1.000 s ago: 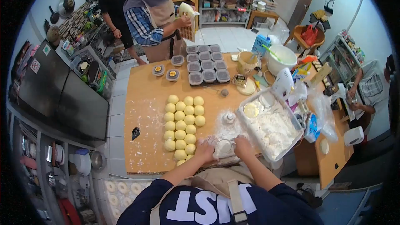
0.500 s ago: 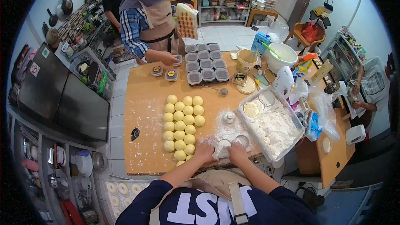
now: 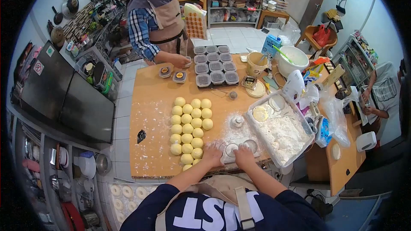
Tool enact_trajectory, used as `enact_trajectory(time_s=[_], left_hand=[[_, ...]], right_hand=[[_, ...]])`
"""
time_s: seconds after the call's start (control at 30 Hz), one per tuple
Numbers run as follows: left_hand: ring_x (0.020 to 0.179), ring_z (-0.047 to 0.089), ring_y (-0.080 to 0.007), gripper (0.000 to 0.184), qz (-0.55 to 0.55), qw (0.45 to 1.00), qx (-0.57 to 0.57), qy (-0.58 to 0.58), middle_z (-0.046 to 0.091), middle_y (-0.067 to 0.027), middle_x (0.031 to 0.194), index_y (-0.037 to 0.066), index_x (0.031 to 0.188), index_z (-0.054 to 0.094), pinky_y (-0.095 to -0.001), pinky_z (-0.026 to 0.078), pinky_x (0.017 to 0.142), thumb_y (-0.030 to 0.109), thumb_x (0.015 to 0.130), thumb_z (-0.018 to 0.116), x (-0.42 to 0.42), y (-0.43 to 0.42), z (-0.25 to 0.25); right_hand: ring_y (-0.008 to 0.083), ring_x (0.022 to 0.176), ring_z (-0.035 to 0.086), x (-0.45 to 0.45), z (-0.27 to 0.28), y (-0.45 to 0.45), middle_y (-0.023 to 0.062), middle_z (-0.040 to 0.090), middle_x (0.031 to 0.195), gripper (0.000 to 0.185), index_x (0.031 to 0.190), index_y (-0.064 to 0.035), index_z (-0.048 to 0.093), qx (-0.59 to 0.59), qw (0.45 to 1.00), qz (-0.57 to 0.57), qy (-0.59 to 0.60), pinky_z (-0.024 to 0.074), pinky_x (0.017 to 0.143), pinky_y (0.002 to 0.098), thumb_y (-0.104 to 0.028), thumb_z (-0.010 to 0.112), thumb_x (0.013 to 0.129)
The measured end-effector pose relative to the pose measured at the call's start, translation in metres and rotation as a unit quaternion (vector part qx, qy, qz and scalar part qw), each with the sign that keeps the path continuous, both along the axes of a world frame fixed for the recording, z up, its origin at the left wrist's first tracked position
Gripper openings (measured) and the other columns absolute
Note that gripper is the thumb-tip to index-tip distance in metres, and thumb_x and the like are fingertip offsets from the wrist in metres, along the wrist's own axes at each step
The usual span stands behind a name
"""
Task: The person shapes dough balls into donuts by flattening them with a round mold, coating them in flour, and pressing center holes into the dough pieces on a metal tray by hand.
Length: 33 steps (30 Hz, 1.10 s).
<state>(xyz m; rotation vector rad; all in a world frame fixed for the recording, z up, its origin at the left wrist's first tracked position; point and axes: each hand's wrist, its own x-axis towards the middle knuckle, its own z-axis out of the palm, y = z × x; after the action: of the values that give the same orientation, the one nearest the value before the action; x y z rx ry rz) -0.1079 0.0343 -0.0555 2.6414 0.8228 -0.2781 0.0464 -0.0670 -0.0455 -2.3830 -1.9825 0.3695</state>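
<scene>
Can make out a small round dish (image 3: 231, 149), perhaps a plain ring, between the left hand (image 3: 212, 156) and right hand (image 3: 245, 156), right by both sets of fingers. Cannot tell of any firm hold: fingers loosely spread on the left, drawn closer on the right. Probably handles light and stiff, slippery with flour; best taken by opposite sides of the rim. Floury table (image 3: 156, 164) beneath both hands, yellow balls (image 3: 187, 138) left of the left, flour tray (image 3: 295, 158) right of the right. Beyond both, lidded tubs (image 3: 215, 66), then a co-worker (image 3: 167, 21) and shelves (image 3: 233, 15).
</scene>
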Motion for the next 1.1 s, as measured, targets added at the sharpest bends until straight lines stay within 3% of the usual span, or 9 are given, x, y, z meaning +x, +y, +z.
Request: enact_trajectory(time_s=[0.1, 0.23, 0.37, 0.47, 0.57, 0.63, 0.83, 1.0, 1.1], left_hand=[[0.131, 0.033, -0.0342, 0.104, 0.000, 1.000, -0.003, 0.016, 0.046, -0.0183, 0.133, 0.009, 0.140, 0.030, -0.0589, 0.019, 0.107, 0.051, 0.059, 0.079, 0.005, 0.001, 0.001], [0.133, 0.029, -0.0349, 0.107, 0.012, 0.995, -0.063, 0.082, 0.035, -0.0180, 0.142, 0.006, 0.140, 0.028, -0.0577, 0.018, 0.108, 0.047, 0.057, 0.080, 0.011, 0.003, 0.019], [0.131, 0.031, -0.0352, 0.106, 0.029, 0.999, -0.043, 0.009, 0.037, -0.0191, 0.139, 0.007, 0.139, 0.030, -0.0575, 0.020, 0.107, 0.046, 0.055, 0.081, 0.005, 0.000, 0.026], [0.129, 0.032, -0.0360, 0.103, 0.056, 0.996, -0.051, -0.049, 0.039, -0.0186, 0.138, 0.008, 0.138, 0.032, -0.0569, 0.022, 0.105, 0.048, 0.056, 0.080, -0.010, 0.011, 0.040], [0.130, 0.032, -0.0325, 0.104, 0.137, 0.982, -0.074, -0.107, 0.037, -0.0177, 0.138, 0.005, 0.136, 0.033, -0.0480, 0.024, 0.106, 0.045, 0.054, 0.082, -0.027, 0.031, 0.065], [0.126, 0.036, -0.0334, 0.101, 0.184, 0.966, -0.066, -0.170, 0.039, -0.0183, 0.135, 0.006, 0.134, 0.035, -0.0438, 0.028, 0.105, 0.036, 0.052, 0.085, -0.039, 0.037, 0.091], [0.127, 0.035, -0.0326, 0.105, 0.269, 0.942, -0.009, -0.202, 0.039, -0.0172, 0.135, 0.006, 0.137, 0.031, -0.0408, 0.030, 0.107, 0.030, 0.052, 0.087, -0.067, 0.043, 0.094], [0.125, 0.038, -0.0342, 0.105, 0.308, 0.931, -0.030, -0.196, 0.041, -0.0175, 0.133, 0.006, 0.136, 0.032, -0.0412, 0.032, 0.106, 0.031, 0.050, 0.087, -0.075, 0.032, 0.117], [0.122, 0.041, -0.0351, 0.104, 0.308, 0.926, -0.034, -0.214, 0.044, -0.0182, 0.131, 0.006, 0.135, 0.034, -0.0413, 0.033, 0.105, 0.031, 0.049, 0.088, -0.079, 0.030, 0.091]], right_hand=[[0.0327, 0.094, 0.055, 0.004, 0.009, 0.009, 0.0146, 0.057, 0.095, 0.019, 0.093, -0.0101, 0.067, -0.026, 0.999, -0.012, 0.022, 0.0437, 0.079, 0.0440, -0.010, 0.052, 0.081], [0.0311, 0.086, 0.056, 0.040, -0.009, 0.010, 0.0150, 0.057, 0.089, 0.023, 0.097, -0.0083, 0.067, 0.157, 0.969, -0.138, 0.133, 0.0446, 0.076, 0.0401, -0.002, 0.055, 0.077], [0.0265, 0.079, 0.055, 0.066, 0.074, 0.003, 0.0144, 0.055, 0.087, 0.024, 0.102, -0.0070, 0.066, 0.354, 0.867, -0.238, 0.258, 0.0445, 0.073, 0.0353, -0.004, 0.059, 0.080], [0.0251, 0.082, 0.058, 0.091, 0.058, -0.003, 0.0161, 0.060, 0.090, 0.020, 0.101, -0.0062, 0.066, 0.432, 0.796, -0.334, 0.262, 0.0456, 0.073, 0.0347, -0.009, 0.059, 0.083], [0.0284, 0.089, 0.061, 0.082, 0.028, -0.004, 0.0203, 0.064, 0.096, 0.020, 0.100, -0.0019, 0.066, 0.308, 0.842, -0.308, 0.319, 0.0468, 0.077, 0.0358, -0.010, 0.059, 0.084], [0.0333, 0.097, 0.061, 0.058, 0.023, 0.001, 0.0241, 0.064, 0.101, 0.021, 0.098, 0.0024, 0.066, 0.109, 0.930, -0.218, 0.275, 0.0466, 0.082, 0.0375, -0.010, 0.058, 0.083], [0.0378, 0.098, 0.057, 0.017, -0.005, 0.028, 0.0222, 0.059, 0.102, 0.032, 0.100, 0.0011, 0.060, 0.013, 0.985, -0.056, 0.162, 0.0463, 0.086, 0.0431, -0.002, 0.061, 0.068], [0.0379, 0.097, 0.056, 0.018, -0.016, 0.035, 0.0220, 0.057, 0.099, 0.028, 0.094, 0.0006, 0.060, -0.014, 0.990, -0.036, 0.139, 0.0466, 0.085, 0.0427, -0.004, 0.063, 0.067], [0.0372, 0.095, 0.057, 0.025, -0.023, 0.040, 0.0232, 0.058, 0.098, 0.027, 0.093, 0.0004, 0.060, -0.051, 0.994, 0.033, 0.094, 0.0467, 0.084, 0.0438, -0.005, 0.063, 0.067]])
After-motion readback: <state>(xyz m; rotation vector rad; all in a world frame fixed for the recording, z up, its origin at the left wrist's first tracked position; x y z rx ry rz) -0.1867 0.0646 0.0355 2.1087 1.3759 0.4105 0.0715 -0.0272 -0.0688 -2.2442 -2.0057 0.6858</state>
